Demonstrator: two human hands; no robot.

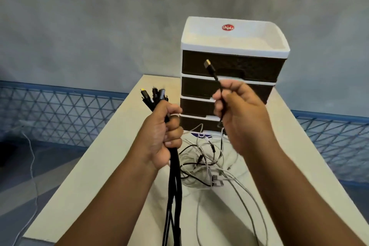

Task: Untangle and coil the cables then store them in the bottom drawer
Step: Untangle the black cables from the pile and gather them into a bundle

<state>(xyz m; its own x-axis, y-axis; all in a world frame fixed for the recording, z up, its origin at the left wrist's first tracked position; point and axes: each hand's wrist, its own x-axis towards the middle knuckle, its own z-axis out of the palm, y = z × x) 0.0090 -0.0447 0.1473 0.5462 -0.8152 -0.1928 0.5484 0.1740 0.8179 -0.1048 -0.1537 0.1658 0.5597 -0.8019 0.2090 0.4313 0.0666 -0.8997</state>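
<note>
My left hand point(162, 136) grips a bundle of black cables point(174, 185) upright, their plugs sticking out above the fist and the rest hanging down past the table's near edge. My right hand point(239, 114) pinches a single thin black cable point(214, 75), its gold plug pointing up in front of the drawer unit. A tangle of white, grey and black cables point(207, 168) lies on the table between my arms. The drawer unit point(233, 70), white frame with several dark drawers, stands at the table's far end; its bottom drawer point(196, 125) looks pushed in.
The beige table point(103, 154) is narrow, with its edges close on both sides. A blue lattice railing point(60, 110) runs behind on left and right. A white cord point(32, 166) trails on the floor at the left.
</note>
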